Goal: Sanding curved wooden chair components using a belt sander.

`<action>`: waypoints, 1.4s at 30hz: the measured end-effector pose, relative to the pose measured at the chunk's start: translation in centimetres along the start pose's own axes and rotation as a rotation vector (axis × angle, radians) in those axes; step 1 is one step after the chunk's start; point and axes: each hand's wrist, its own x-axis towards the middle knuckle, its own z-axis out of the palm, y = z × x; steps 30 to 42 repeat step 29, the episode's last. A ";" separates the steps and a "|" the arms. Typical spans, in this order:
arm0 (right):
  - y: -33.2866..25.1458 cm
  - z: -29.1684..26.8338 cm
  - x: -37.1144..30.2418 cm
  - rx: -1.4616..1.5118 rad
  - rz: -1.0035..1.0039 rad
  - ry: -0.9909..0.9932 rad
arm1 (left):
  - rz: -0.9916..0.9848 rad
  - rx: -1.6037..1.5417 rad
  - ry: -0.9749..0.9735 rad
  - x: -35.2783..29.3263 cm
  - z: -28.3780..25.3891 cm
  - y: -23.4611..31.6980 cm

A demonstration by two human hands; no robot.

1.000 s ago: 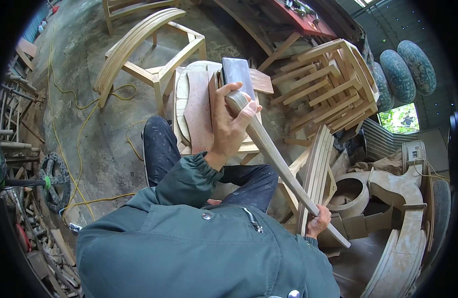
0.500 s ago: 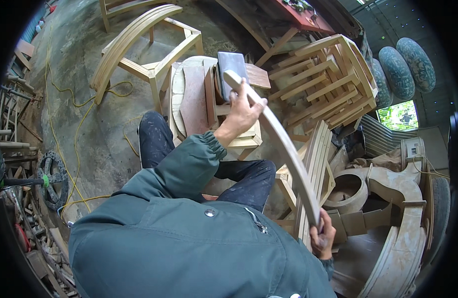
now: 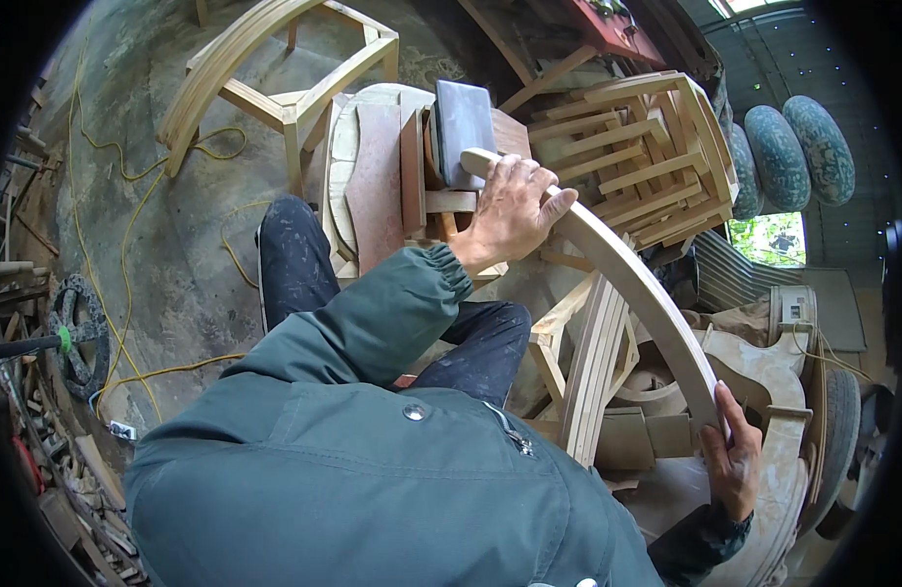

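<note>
A curved, pale wooden slat (image 3: 639, 272) spans from the upper middle down to the right, held in both my hands. Near its upper end my left hand (image 3: 515, 210) is closed over it, fingers across the top and thumb along the side. That end overlaps a grey, flat-faced rectangular block (image 3: 465, 132); whether they touch I cannot tell. My right hand (image 3: 733, 455) grips the lower end, fingers on its outer edge. The block stands beside brown boards (image 3: 378, 176) on a wooden stand between my knees.
A wooden chair frame (image 3: 304, 103) stands at the upper left, and slatted wooden frames (image 3: 647, 161) are stacked at the upper right. Long wooden strips (image 3: 596, 367) lie beside my right knee. A yellow cord (image 3: 77, 235) crosses the concrete floor. Scrap wood (image 3: 74, 489) lines the left edge.
The slat's lower end has swung out to the right with my right hand. My left hand has shifted right and slightly nearer, its fingers now laid over the slat.
</note>
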 end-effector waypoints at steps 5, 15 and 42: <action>-0.8 2.3 1.8 -0.017 -0.097 0.074 | 0.062 0.013 0.038 2.4 -0.7 -3.0; 7.3 24.8 4.5 0.289 0.012 0.164 | 0.228 0.173 -0.108 4.9 0.0 -10.3; 3.6 6.5 4.1 0.392 0.074 -0.026 | 0.071 0.115 -0.053 4.4 1.2 -4.7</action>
